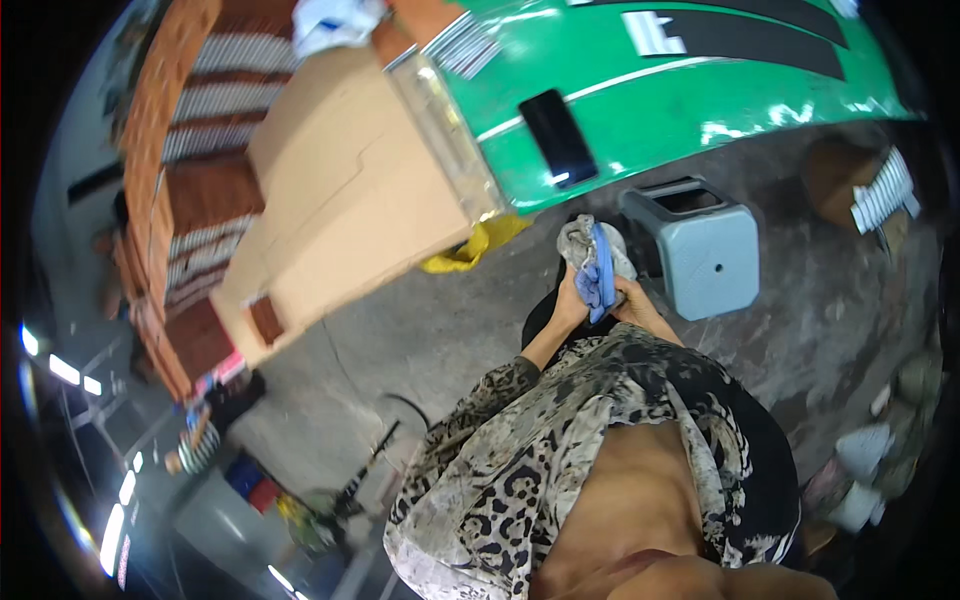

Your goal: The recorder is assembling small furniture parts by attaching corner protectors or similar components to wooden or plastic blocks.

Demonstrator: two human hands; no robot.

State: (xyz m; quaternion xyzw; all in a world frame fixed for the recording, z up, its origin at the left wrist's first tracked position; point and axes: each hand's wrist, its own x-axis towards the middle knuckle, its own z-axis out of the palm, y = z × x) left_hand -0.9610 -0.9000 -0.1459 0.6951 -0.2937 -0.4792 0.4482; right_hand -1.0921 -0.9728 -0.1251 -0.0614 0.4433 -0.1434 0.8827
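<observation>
A bundle of blue and grey cloth is held low in front of my body, near the front edge of the green-covered table. My left hand grips its left side. On the other side my right hand closes on its lower right part. The fingers are partly hidden behind the cloth, and its exact kind does not show. Just right of the cloth stands a grey-blue plastic stool.
The green table carries a black phone and dark flat strips. To the left are a cardboard-covered surface and stacked brown bundles. Yellow plastic hangs at the table's corner. A person is at far left.
</observation>
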